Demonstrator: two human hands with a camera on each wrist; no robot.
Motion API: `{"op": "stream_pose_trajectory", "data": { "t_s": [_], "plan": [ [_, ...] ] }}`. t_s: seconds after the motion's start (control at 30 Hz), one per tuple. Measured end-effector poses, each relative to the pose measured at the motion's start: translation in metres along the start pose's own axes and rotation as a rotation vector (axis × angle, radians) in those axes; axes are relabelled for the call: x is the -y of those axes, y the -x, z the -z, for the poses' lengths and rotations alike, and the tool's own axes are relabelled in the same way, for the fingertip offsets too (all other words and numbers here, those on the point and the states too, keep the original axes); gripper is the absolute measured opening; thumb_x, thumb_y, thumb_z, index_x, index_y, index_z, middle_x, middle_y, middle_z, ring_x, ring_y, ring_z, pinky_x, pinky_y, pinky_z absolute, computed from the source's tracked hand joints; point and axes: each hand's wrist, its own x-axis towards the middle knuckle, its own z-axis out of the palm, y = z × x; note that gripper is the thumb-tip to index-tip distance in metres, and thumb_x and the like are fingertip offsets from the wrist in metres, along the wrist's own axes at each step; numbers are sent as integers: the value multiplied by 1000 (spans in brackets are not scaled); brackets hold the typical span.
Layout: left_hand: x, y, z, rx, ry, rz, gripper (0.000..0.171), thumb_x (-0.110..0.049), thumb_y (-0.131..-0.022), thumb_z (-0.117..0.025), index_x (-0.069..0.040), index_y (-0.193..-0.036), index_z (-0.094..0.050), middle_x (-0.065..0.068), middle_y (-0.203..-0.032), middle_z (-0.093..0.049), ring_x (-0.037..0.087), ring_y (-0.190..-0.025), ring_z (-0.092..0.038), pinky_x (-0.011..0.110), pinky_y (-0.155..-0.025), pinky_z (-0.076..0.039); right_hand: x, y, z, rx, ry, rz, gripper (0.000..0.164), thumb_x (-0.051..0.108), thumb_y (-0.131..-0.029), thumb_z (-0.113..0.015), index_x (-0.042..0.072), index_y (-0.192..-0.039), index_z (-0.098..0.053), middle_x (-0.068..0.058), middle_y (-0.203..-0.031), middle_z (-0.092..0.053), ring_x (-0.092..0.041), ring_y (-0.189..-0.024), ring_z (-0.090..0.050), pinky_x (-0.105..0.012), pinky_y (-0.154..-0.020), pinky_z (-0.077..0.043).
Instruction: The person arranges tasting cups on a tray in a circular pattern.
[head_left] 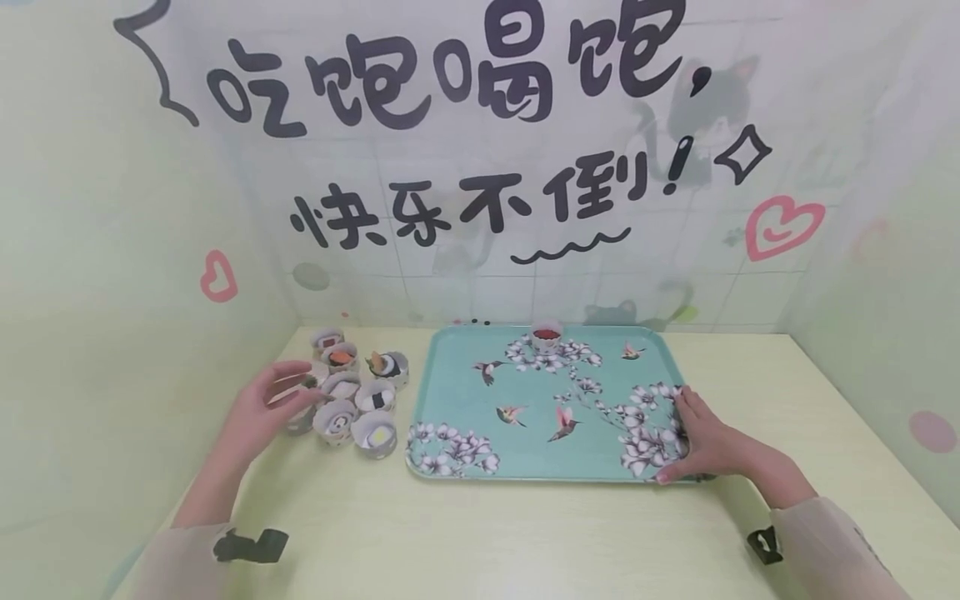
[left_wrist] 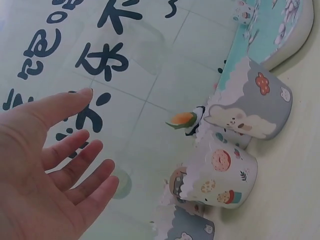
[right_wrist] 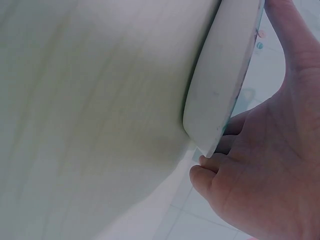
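Note:
My left hand (head_left: pixel 262 408) hovers at the left, thumb and fingers apart and nothing held. Under and beside its fingertips stand several paper baking cups (head_left: pixel 334 421) with toy sushi in them. One cup (left_wrist: pixel 227 172) has a cookie pattern in the left wrist view; a grey cup (left_wrist: pixel 260 107) with a bear stands beyond it. My right hand (head_left: pixel 712 442) rests on the right edge of a turquoise tray (head_left: pixel 465 400), its thumb near the front corner. From the right wrist, the fingers lie against the tray's pale side (right_wrist: pixel 220 75). Near the tray's back edge stands a cup (head_left: pixel 547 337) with red contents.
The tray, printed with flowers and hummingbirds, lies flat on a pale wooden table (head_left: pixel 510 533). Patterned cloth walls (head_left: pixel 135 275) enclose the table at the left, back and right. The grouped cups stand close to the tray's left edge.

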Motion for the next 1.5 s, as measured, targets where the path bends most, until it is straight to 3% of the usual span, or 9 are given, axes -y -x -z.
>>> {"op": "stream_pose_trajectory", "data": {
  "t_s": [0.2, 0.33, 0.43, 0.5, 0.57, 0.67, 0.77, 1.13, 1.5],
  "plan": [
    [14, -3, 5, -50, -46, 52, 53, -27, -97, -66, 0, -138, -49, 15, -141, -53, -6, -115, -51, -2, -86, -43, -2, 0, -1, -3, -2, 5, 135, 44, -67, -91, -25, -146, -5, -49, -152, 3, -64, -142, -1, -75, -113, -15],
    [18, -4, 8, -57, -77, 85, 57, -32, -97, -66, 1, -140, -47, 19, -144, -49, 30, -130, -53, -4, -85, -41, -1, 0, -2, -5, -2, 5, 136, 44, -66, -91, -26, -145, -5, -49, -152, 3, -64, -142, -2, -74, -113, -15],
    [23, -5, 10, -55, -102, 113, 62, -37, -96, -66, 2, -140, -46, 25, -146, -47, 46, -134, -45, -6, -83, -39, 0, -1, -1, -8, 0, 7, 137, 44, -65, -91, -27, -145, -6, -50, -152, 3, -64, -141, -3, -73, -114, -16],
    [27, -6, 12, -55, -125, 127, 64, -39, -96, -66, 3, -140, -45, 26, -147, -47, 46, -134, -45, -5, -82, -39, 1, -1, 0, -8, -5, 5, 136, 44, -65, -91, -27, -145, -6, -49, -152, 3, -64, -142, -3, -74, -114, -16],
    [33, -6, 13, -59, -155, 141, 65, -41, -96, -65, 3, -139, -46, 26, -147, -47, 46, -134, -46, 4, -92, -47, 2, -1, 0, -9, -7, 6, 136, 44, -65, -91, -26, -145, -6, -49, -152, 2, -64, -141, -3, -74, -113, -16],
    [41, -5, 14, -47, -176, 163, 66, -42, -96, -64, 4, -140, -44, 28, -148, -45, 48, -135, -45, 35, -108, -48, 3, -1, 0, -5, -9, 2, 136, 44, -65, -91, -26, -145, -6, -49, -152, 2, -64, -142, -3, -74, -113, -16],
    [48, -5, 14, -10, -181, 187, 70, -44, -97, -62, 5, -143, -40, 33, -149, -41, 52, -135, -42, 60, -109, -39, 2, -1, 0, -5, -4, 4, 135, 43, -66, -91, -26, -145, -6, -49, -152, 2, -64, -141, -3, -74, -113, -16],
    [67, -3, 14, 95, -188, 247, 81, -44, -97, -61, 10, -147, -29, 38, -151, -31, 59, -136, -33, 67, -109, -36, 3, 1, 1, -4, -6, 7, 135, 45, -66, -90, -26, -145, -7, -49, -152, 2, -64, -142, -3, -74, -113, -16],
    [72, -3, 11, 113, -185, 269, 92, -39, -94, -68, 15, -150, -17, 40, -153, -23, 61, -136, -31, 66, -110, -36, 3, 1, 0, -15, 18, 15, 132, 42, -68, -90, -27, -144, -8, -50, -151, 0, -65, -141, -4, -74, -113, -18]
  ]
}}
